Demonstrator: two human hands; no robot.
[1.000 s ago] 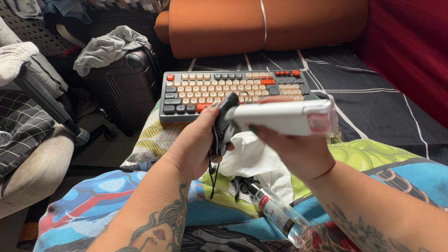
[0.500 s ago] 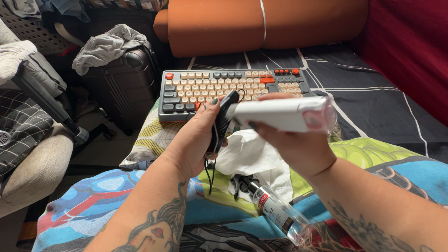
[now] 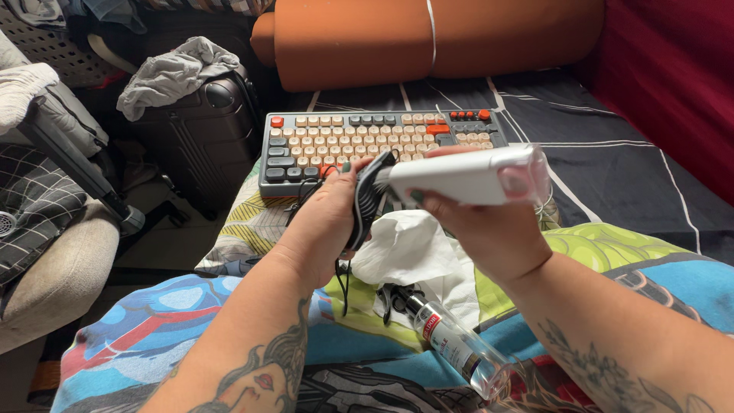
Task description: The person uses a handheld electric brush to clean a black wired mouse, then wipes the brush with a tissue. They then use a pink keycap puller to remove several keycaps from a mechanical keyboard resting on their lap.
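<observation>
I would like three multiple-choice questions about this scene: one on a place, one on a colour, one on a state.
1. Where is the keyboard?
A. on the bed beyond the hands
B. on the suitcase
C. on the chair

2. What colour is the bolster behind it?
A. blue
B. orange
C. white

3. How does the clear bottle rest?
A. upright
B. held in a hand
C. lying on its side

Answers: 1 A, it lies on the dark bedsheet. 2 B, it is plainly orange. 3 C, it lies on the colourful blanket, below the left hand and right hand.
</observation>
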